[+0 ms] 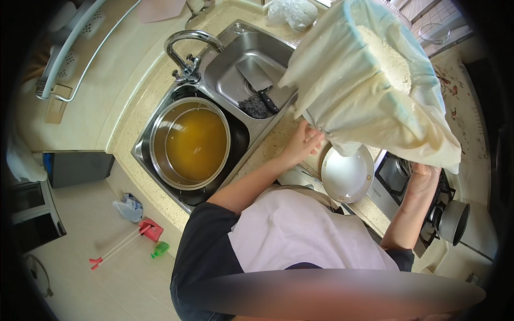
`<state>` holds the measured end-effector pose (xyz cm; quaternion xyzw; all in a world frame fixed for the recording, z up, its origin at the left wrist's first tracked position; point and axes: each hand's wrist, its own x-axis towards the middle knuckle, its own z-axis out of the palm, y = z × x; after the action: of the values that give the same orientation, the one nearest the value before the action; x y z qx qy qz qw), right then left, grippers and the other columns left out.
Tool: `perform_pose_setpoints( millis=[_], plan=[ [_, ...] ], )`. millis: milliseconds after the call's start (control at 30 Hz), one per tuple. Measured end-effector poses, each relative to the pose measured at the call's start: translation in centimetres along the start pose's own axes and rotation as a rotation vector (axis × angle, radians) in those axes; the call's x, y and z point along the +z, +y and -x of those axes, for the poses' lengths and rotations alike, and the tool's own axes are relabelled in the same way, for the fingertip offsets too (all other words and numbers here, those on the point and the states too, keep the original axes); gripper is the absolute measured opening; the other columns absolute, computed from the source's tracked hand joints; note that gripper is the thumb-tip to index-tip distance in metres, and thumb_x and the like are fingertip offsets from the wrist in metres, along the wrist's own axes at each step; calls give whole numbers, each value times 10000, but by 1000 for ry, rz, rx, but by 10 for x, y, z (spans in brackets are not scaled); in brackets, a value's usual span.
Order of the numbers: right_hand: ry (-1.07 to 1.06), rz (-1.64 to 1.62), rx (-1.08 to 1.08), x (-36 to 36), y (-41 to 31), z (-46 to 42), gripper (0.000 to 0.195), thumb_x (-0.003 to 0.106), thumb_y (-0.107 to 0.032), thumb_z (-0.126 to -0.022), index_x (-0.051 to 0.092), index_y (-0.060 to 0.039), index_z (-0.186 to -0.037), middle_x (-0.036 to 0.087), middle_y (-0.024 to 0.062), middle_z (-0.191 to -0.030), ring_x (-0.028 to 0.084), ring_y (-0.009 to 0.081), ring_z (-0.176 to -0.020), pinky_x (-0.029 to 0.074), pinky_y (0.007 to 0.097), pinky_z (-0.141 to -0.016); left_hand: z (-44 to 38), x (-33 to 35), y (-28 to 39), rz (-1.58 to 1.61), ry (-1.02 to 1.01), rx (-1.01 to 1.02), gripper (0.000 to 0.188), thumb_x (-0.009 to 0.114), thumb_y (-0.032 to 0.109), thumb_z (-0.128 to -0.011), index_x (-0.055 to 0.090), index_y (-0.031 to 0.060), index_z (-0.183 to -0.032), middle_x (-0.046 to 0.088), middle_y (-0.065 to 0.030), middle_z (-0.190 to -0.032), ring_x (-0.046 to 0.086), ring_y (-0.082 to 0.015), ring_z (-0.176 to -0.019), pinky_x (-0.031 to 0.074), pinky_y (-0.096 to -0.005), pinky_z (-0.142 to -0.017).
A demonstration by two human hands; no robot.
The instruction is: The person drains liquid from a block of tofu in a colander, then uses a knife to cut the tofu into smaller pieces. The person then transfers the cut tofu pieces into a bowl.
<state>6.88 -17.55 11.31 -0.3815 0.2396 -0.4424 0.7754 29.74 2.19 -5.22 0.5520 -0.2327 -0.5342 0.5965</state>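
Observation:
A large container lined with pale cloth (361, 92) fills the upper right, raised and close to the camera, with an off-white crumbly or powdery mass (387, 60) inside. Under its left lower edge is my left hand (306, 139), fingers curled close to the cloth; whether they grip it is unclear. My right hand (425, 170) reaches beneath the right lower edge, its fingers hidden by the cloth. Between the hands, partly below the cloth, lies a white bowl or deep plate (347, 176). A steel pot (158, 162) of yellow liquid (196, 140) stands in the left sink basin.
A cleaver (255, 76) and a dark scouring pad (252, 106) lie in the other steel sink basin (225, 80), beside the faucet (188, 66). A gas stove (385, 192) with a saucepan (453, 222) stands at right. A plastic bag (296, 13) sits behind the sink.

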Motion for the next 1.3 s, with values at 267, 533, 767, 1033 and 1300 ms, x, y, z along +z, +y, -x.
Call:
perform_pose_setpoints(
  millis=[267,533,767,1033,1300],
  plan=[
    [-294,266,-307,44,-12,25,569,672,-176,-822,430,-1,-1307,470,134,-1311,475,257,-1183,415,389,-1002,-48,-6,33,132,278,70,637,665,271,-778,343,74,-1292,524,-96,-1106,547,-198,-966,511,-349,-629],
    [-54,1182,-611,31,-16,28,727,698,-423,-767,446,14,-1292,464,149,-1317,444,247,-1203,341,371,-1030,-71,-7,36,536,56,-36,526,498,-38,-774,347,69,-1267,505,-135,-1113,578,-273,-980,547,-433,-738],
    [-133,830,-482,-2,-13,13,662,683,-230,-821,346,1,-1342,435,135,-1342,430,236,-1216,364,378,-1032,-49,-26,48,642,143,142,497,468,-73,-782,372,65,-1250,508,-138,-1118,589,-278,-959,547,-439,-764],
    [18,229,-266,-6,48,-21,533,668,-313,-821,486,-36,-1238,501,130,-1261,503,243,-1144,445,404,-976,-34,-75,81,520,502,289,550,447,-64,-773,289,74,-1281,528,-158,-1018,620,-275,-807,572,-409,-642],
    [181,-204,208,-45,125,-56,433,617,-330,-838,539,-46,-1155,638,152,-1033,667,283,-822,604,401,-583,-36,-127,50,584,634,292,573,447,-92,-717,334,38,-1263,521,-138,-1028,596,-288,-841,550,-437,-674]
  ],
)
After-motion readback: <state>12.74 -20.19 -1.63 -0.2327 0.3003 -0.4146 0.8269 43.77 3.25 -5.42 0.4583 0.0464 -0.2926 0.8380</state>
